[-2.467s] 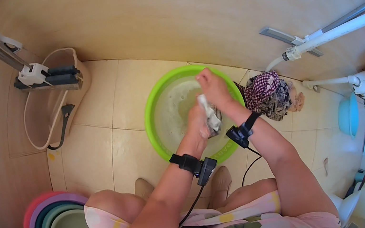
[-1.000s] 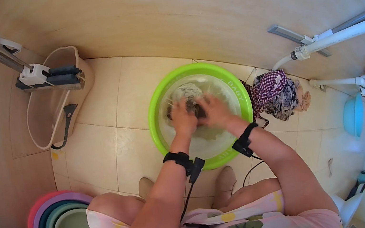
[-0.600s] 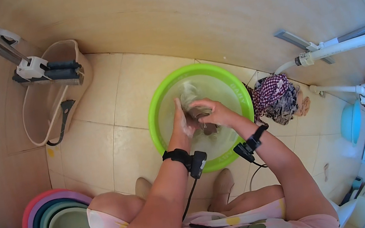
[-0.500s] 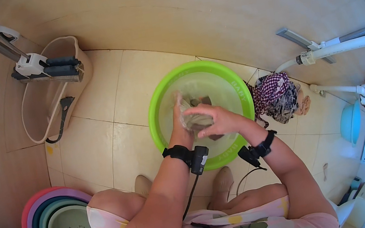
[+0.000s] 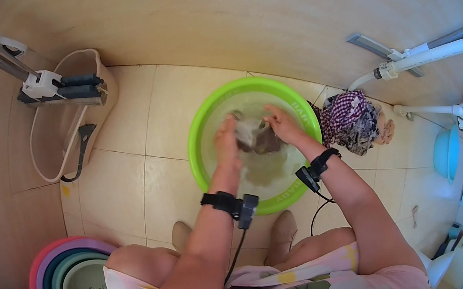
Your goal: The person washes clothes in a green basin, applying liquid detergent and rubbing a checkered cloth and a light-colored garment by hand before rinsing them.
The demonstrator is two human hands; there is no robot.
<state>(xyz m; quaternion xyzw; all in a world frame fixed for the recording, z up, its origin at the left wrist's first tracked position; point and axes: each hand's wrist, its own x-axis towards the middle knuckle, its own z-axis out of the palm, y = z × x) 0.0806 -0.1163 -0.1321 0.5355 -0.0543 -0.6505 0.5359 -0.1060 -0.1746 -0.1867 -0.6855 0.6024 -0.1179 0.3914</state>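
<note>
The grey-and-white cloth (image 5: 268, 141) is lying in cloudy water near the middle of the green basin (image 5: 197, 150), which is standing on the tiled floor (image 5: 106, 196). The handling seems to be partway along: the cloth is soaking, bunching at its pale end and spreading at its darker one, and it is not yet lying outside the rim. Whether it is coming clean, the murk is not letting me tell. The patterned clothes (image 5: 355, 124) are lying in a heap on the floor just beyond the basin's right edge, outside the water.

The hands are working apart, one on each side of the cloth. The left hand (image 5: 226, 143) is reaching in at its left side, the right hand (image 5: 283, 123) at its upper right; blur is hiding whether either is gripping it.

The heap is crowding the right rim, and the right wrist device (image 5: 309, 179) is hanging over the basin's lower right edge, its cable trailing toward the lap. Well apart, a beige bucket (image 5: 108, 97) is standing by the wall at the far left, nested basins (image 5: 57, 253) are sitting at the near left, and a white pipe (image 5: 440, 52) is running along the right.
</note>
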